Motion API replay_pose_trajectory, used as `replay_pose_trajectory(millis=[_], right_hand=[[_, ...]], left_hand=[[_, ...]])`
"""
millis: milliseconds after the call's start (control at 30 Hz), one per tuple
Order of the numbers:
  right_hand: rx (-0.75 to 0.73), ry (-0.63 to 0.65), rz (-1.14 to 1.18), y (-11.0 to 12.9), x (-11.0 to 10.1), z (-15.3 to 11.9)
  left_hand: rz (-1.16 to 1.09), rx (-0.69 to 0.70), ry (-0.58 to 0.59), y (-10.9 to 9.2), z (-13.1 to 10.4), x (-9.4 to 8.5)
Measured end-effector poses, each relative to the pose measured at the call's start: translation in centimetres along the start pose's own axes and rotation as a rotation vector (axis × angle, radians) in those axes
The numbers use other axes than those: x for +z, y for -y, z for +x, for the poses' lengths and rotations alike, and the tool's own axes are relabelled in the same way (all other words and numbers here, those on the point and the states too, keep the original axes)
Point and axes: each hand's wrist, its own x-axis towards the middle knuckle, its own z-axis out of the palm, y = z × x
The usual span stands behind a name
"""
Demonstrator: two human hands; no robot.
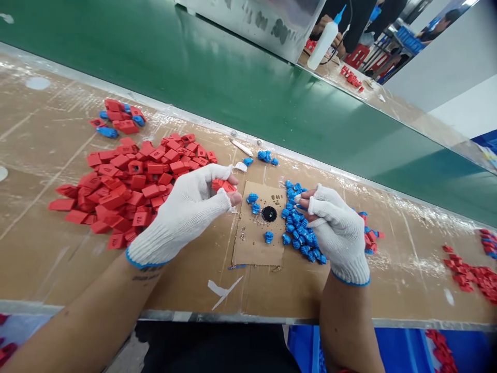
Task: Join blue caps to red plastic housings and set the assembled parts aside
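My left hand (194,204), in a white glove with bare fingertips, is closed on a red plastic piece (223,185) between thumb and fingers. It is beside a large pile of red plastic pieces (135,181). My right hand (334,223), gloved the same way, has its fingertips pinched together over a pile of small blue plastic pieces (298,233); what they hold, if anything, I cannot make out. Between the hands lies a cardboard sheet (258,251) with a round black dish (269,214) and several loose blue pieces (252,198) on it.
Mixed red and blue pieces (120,118) lie at the far left. A white-handled tool (241,147) rests near the green strip (233,93). More red pieces (469,274) are at right. A squeeze bottle (323,45) stands beyond, near another person. Blue bins (404,347) sit below the table edge.
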Motion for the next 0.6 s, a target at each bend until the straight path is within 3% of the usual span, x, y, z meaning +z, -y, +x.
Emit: replay_pose_trajectory(millis=[433,600], right_hand=[[0.078,0.180,0.121,0.4,0.8,1.3],[0.143,0.177,0.083,0.4,1.0,1.0]], left_hand=[[-0.083,0.048,-0.022,0.3,0.8,-0.5],[-0.091,0.058,-0.012,0.2,0.8,-0.6]])
